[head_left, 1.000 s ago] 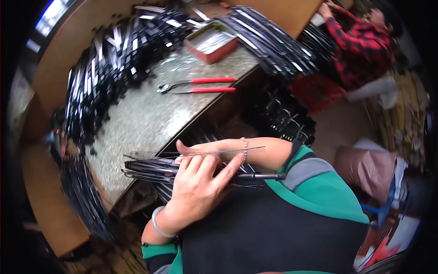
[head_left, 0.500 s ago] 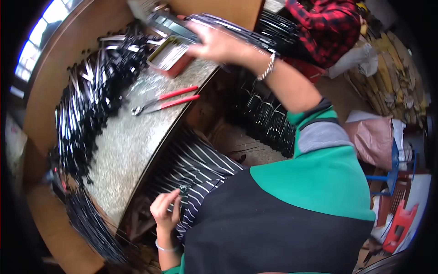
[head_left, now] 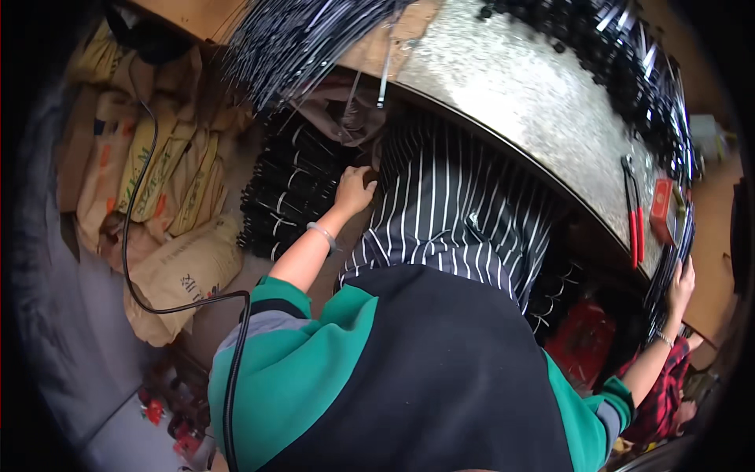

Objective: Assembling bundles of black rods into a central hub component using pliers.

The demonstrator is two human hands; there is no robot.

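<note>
My left hand (head_left: 354, 190) is over the left side of my lap, thumb apart from the partly curled fingers. Nothing shows in it. A dull pink bag (head_left: 350, 118) hangs just beyond it under the table edge. On the far right my right hand (head_left: 682, 287) grips the side of a bundle of thin black rods (head_left: 663, 282) lying at the table's end. Close to that hand are a red open-topped tin (head_left: 663, 200) and pliers with red handles (head_left: 636, 232). A striped apron (head_left: 440, 189) covers my lap.
Black rods with shiny shafts (head_left: 629, 71) line the far side of the worktable (head_left: 543, 86). Another pile (head_left: 307, 43) overhangs its left end. Tied black bundles (head_left: 287, 189) and paper sacks (head_left: 189, 275) stand left. A black cable (head_left: 130, 236) hangs there. Another person's checked sleeve (head_left: 664, 393) shows lower right.
The view has swung round, bringing the sacks and cable on the left into sight. My left hand has gone from the apron front to the lap's left side; my right hand stays by the rods.
</note>
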